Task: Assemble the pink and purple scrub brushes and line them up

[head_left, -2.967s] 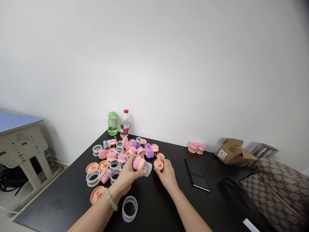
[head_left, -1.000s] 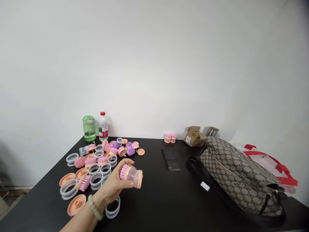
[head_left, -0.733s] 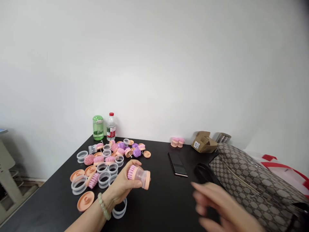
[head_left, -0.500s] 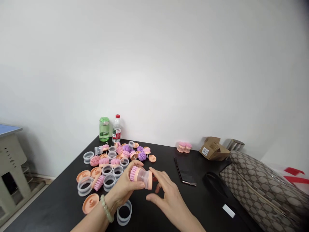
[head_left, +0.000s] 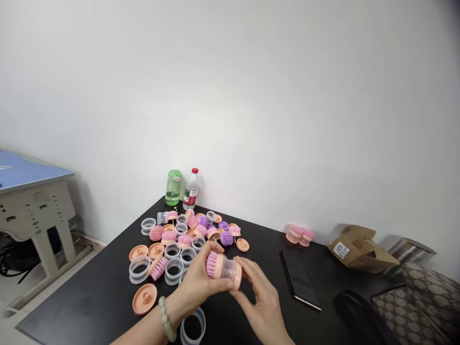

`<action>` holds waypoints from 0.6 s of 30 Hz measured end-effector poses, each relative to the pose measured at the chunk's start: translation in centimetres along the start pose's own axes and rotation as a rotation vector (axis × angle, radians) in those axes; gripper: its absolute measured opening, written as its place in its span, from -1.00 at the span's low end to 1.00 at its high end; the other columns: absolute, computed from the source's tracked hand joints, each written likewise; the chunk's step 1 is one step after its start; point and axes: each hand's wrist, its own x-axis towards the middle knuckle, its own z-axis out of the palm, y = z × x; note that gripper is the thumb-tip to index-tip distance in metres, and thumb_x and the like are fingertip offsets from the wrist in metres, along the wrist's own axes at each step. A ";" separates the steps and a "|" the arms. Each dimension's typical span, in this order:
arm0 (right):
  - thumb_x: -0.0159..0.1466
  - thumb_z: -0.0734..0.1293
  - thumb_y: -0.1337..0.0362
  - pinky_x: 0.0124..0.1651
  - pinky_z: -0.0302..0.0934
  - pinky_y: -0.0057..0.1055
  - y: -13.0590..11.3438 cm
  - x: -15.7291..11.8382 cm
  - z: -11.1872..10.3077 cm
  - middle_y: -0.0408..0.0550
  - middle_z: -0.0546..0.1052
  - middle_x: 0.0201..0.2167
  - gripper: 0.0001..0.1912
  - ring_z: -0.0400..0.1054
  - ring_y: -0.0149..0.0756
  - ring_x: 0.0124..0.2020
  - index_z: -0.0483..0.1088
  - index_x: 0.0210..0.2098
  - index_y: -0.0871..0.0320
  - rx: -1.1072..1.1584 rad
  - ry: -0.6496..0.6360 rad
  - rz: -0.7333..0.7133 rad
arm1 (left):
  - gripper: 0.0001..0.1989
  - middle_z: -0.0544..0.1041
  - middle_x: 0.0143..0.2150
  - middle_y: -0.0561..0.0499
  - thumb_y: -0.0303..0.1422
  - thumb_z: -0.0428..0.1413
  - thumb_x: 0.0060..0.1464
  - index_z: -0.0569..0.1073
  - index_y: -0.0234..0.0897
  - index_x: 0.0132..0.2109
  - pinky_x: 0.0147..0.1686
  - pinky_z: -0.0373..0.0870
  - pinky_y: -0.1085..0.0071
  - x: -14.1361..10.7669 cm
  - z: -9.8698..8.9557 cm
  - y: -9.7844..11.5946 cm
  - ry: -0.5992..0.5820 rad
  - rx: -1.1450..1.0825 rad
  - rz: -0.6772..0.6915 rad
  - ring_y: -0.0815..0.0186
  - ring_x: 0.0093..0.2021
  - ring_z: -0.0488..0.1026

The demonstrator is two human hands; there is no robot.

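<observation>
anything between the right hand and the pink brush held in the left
Nothing visible: the right hand touches the peach cap at one end of the pink brush, and the left hand holds the bristle end. The phone lies off to the right.

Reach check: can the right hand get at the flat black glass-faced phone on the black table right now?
Likely yes: no object shows between the right hand and the phone. Its fingers hold the peach end of the clear-bodied, pink-bristled plastic brush, but the left hand grips that too.
</observation>
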 end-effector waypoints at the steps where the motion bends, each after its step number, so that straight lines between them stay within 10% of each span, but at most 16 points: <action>1: 0.32 0.37 0.24 -0.05 0.48 -0.26 0.3 -0.3 0.2 0.03 0.53 0.01 -0.55 0.50 -0.08 -0.02 0.34 0.19 -0.01 -0.011 0.014 -0.018 | -0.43 0.43 -0.27 0.10 -0.31 0.42 -0.23 0.31 -0.18 -0.10 -0.34 0.26 0.47 0.0 0.0 -0.2 0.001 0.035 -0.009 0.35 -0.33 0.37; 12: 0.38 0.29 0.08 -0.08 0.49 -0.25 0.4 -2.0 -0.4 0.05 0.57 -0.03 -0.52 0.53 -0.06 -0.06 0.27 0.26 0.00 -0.016 -0.009 -0.017 | -0.53 0.37 -0.22 0.08 -0.26 0.40 -0.19 0.36 -0.20 -0.16 -0.29 0.21 0.44 -0.6 0.3 1.1 -0.086 0.339 0.086 0.31 -0.29 0.25; 18: 0.37 0.26 -0.04 -0.27 0.43 -0.37 -1.1 -1.5 -0.2 -0.01 0.57 -0.33 -0.62 0.48 -0.21 -0.35 0.50 -0.12 0.12 0.399 -0.123 0.348 | -0.54 0.40 -0.16 0.02 -0.31 0.40 -0.15 0.36 -0.18 -0.13 -0.23 0.27 0.39 -0.9 0.1 1.5 -0.175 0.454 0.192 0.24 -0.23 0.31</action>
